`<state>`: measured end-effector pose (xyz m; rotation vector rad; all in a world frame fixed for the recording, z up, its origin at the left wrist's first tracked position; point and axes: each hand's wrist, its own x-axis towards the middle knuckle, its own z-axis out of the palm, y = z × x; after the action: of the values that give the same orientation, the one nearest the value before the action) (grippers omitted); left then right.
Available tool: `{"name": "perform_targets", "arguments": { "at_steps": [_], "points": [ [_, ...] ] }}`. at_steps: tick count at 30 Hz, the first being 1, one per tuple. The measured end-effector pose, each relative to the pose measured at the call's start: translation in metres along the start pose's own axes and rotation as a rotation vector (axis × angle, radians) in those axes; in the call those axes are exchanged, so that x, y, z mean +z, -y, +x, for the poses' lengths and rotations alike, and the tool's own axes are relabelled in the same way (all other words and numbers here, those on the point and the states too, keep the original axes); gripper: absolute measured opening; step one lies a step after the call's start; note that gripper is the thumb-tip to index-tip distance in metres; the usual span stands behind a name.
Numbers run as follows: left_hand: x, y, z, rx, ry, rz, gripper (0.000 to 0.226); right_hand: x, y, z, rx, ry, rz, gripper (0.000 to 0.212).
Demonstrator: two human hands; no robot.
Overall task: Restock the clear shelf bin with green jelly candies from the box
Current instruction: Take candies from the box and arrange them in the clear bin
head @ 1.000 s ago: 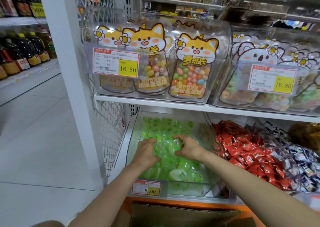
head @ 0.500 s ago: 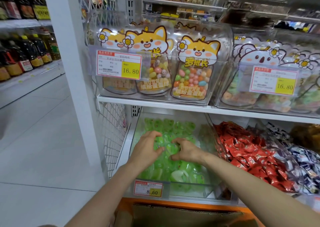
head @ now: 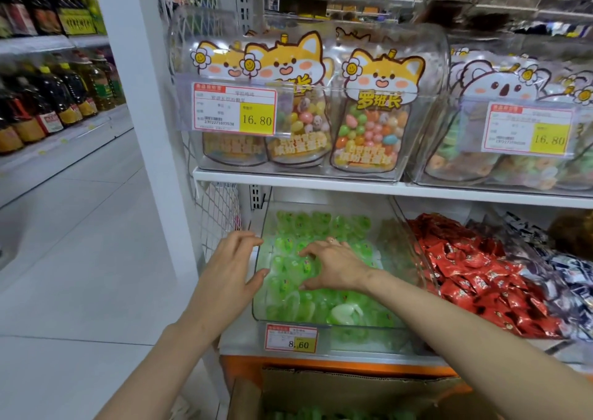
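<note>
Fingers [head: 321, 253] of the right hand [head: 337, 269] lie spread and empty on the green jellies [head: 298, 304] filling the clear bin [head: 414, 259] on the lower shelf, seemingly to level the pile. Half a second ago the left hand [head: 231, 278] pressed the candies too; now it hangs outside the bin's left wall, fingers apart, holding nothing, perhaps bound for the box [head: 337, 394] below.

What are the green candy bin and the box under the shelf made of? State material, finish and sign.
Bin: apparently clear, glossy rigid plastic; the green jelly candies show through its walls. Box: probably matte brown corrugated cardboard, judging by its dull flaps; fluting isn't visible.
</note>
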<state>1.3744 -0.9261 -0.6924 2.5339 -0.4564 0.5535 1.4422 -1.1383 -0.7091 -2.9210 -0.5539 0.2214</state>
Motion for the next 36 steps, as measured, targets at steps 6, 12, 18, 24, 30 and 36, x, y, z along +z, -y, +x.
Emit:
{"name": "perform_targets", "arguments": {
  "at_steps": [6, 12, 18, 24, 30, 36],
  "points": [
    [-0.002, 0.003, -0.001, -0.038, 0.022, -0.067, 0.039, -0.015, 0.004, 0.027, 0.039, -0.156, 0.139, 0.070],
    [-0.006, 0.002, -0.002, -0.051, 0.029, -0.116, 0.034, -0.005, 0.011, 0.071, 0.076, -0.256, 0.109, 0.065],
    [-0.012, 0.002, 0.000, -0.036, 0.013, -0.141, 0.029, 0.010, 0.007, 0.086, 0.079, -0.232, 0.049, 0.061],
    [-0.014, -0.003, 0.001, -0.037, 0.029, -0.156, 0.027, 0.012, 0.007, 0.083, 0.085, -0.227, 0.032, 0.062],
    [-0.017, -0.010, 0.000, -0.017, 0.068, -0.147, 0.025, -0.035, -0.005, 0.057, 0.021, -0.164, 0.149, 0.065],
    [-0.009, -0.040, 0.009, 0.045, 0.101, -0.131, 0.026, -0.051, -0.034, 0.000, 0.005, 0.201, 0.022, 0.072]
  ]
}}
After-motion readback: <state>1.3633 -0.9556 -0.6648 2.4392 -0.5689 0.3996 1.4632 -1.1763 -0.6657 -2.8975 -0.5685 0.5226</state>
